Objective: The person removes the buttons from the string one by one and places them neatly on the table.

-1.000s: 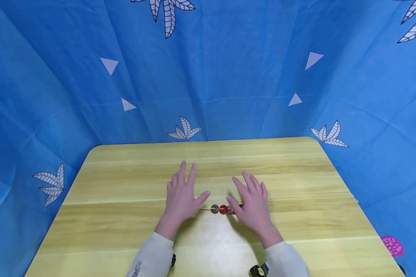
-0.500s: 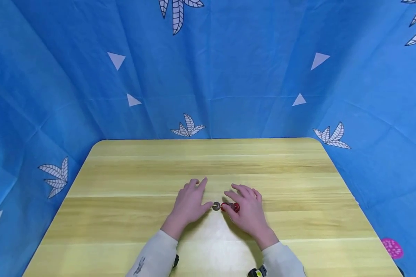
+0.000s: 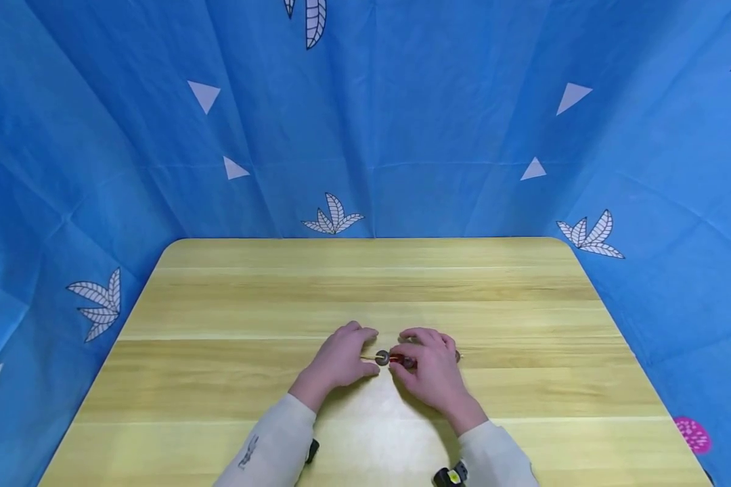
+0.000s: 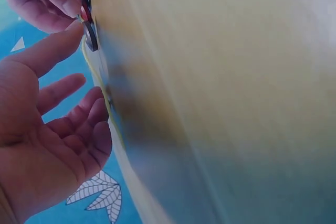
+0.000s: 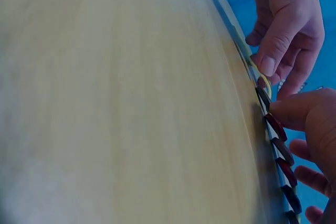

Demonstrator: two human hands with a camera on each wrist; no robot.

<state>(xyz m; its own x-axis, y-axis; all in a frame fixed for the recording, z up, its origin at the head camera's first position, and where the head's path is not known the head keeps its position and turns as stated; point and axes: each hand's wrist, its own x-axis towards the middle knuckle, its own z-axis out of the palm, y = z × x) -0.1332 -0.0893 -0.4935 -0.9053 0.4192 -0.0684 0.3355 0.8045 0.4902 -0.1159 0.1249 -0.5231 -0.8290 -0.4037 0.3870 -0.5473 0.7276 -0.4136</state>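
A row of round discs, dark grey and red in turn, is strung on a thin yellow cord (image 4: 96, 73). The left-end grey disc (image 3: 382, 358) lies between my two hands. My left hand (image 3: 340, 358) curves around that end, thumb and index finger apart on either side of the cord. With thumb and index fingertip at its edges, my right hand (image 3: 432, 372) pinches the red disc (image 3: 397, 358) beside the grey one. In the right wrist view several more discs (image 5: 286, 172) lean in a line under the right palm. Seen from above, most are hidden by that hand.
A light wood-grain table (image 3: 231, 291) with rounded far corners carries the row of discs. Behind it and at both sides hangs a blue curtain (image 3: 438, 122) with white leaves and triangles. Dark wrist devices (image 3: 449, 476) sit below both sleeves.
Both hands have drawn closer together and their straight fingers have bent in. The right fingertips have closed about the red disc. The left thumb and index finger have come up to the grey end disc.
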